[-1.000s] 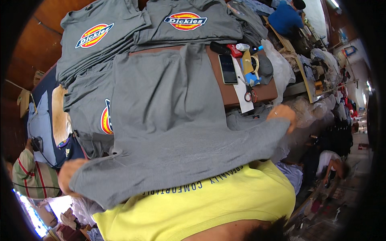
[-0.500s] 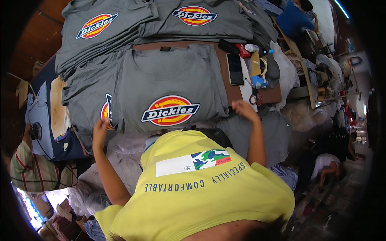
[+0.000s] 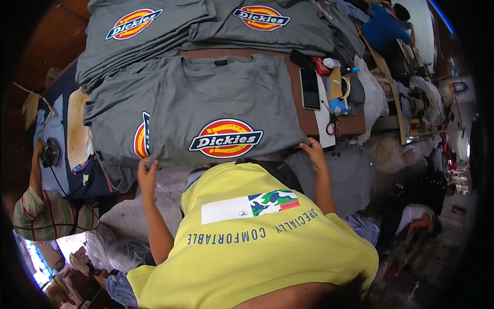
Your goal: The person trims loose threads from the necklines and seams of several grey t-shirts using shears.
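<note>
A grey T-shirt (image 3: 226,92) lies spread in front of me, its neckline away from me and a red, yellow and dark blue printed emblem near its close edge. At that edge's left corner, my left hand (image 3: 147,172) pinches the cloth. My right hand (image 3: 314,152) is closed on the right corner, thumb and fingers at the fabric. Under the left side of this shirt, another grey T-shirt (image 3: 116,110) shows part of the same emblem.
Folded grey shirts (image 3: 139,49) are stacked at the far side. Right of the shirt lie a phone (image 3: 309,88), scissors (image 3: 334,125) and a tape roll (image 3: 346,90). More grey cloth (image 3: 345,172) hangs near my right arm. At left, another person's hand holds an iron (image 3: 50,152).
Both hands have come to the near corners of the T-shirt and taken hold of its edge. The other person's hand on the iron has moved farther away from me.
</note>
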`<state>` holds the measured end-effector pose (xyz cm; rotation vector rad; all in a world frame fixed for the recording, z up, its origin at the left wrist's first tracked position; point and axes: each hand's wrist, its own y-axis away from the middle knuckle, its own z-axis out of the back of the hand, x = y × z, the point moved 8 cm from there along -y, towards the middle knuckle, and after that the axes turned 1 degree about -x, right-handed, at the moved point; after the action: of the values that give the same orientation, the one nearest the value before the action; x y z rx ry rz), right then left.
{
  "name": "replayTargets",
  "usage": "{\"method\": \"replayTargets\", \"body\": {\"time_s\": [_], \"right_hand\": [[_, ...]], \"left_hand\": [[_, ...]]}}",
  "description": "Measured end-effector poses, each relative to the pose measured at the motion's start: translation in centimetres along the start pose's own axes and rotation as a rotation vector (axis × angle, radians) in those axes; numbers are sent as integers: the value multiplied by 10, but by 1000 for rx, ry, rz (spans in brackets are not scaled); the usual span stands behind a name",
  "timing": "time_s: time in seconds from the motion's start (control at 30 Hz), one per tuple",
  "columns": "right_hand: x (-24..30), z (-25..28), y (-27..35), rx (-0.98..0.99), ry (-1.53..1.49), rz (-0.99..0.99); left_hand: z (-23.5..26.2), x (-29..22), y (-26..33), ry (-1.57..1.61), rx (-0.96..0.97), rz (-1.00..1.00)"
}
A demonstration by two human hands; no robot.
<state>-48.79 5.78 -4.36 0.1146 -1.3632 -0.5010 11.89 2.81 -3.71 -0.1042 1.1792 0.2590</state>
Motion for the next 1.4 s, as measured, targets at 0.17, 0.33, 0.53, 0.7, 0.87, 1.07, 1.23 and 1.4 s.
{"method": "replayTargets", "body": {"time_s": [0.17, 0.33, 0.53, 0.7, 0.87, 1.07, 1.23, 1.4], "right_hand": [[125, 30, -9, 92, -87, 183], [293, 55, -17, 156, -784, 622], [232, -80, 17, 808, 203, 163], [72, -112, 54, 620, 298, -44], [48, -70, 69, 425, 181, -240], [92, -42, 51, 460, 72, -94], [249, 21, 33, 109, -768, 374], [348, 10, 71, 162, 17, 749]], "left_hand": [[47, -138, -36, 192, 77, -88], [105, -273, -90, 605, 21, -516], [79, -279, -85, 237, 238, -343], [90, -230, -66, 246, 112, -255], [109, -203, -58, 319, 58, -156], [90, -236, -87, 409, 147, -275], [122, -306, -99, 687, 184, -531], [118, -345, -95, 472, 242, -561]]}}
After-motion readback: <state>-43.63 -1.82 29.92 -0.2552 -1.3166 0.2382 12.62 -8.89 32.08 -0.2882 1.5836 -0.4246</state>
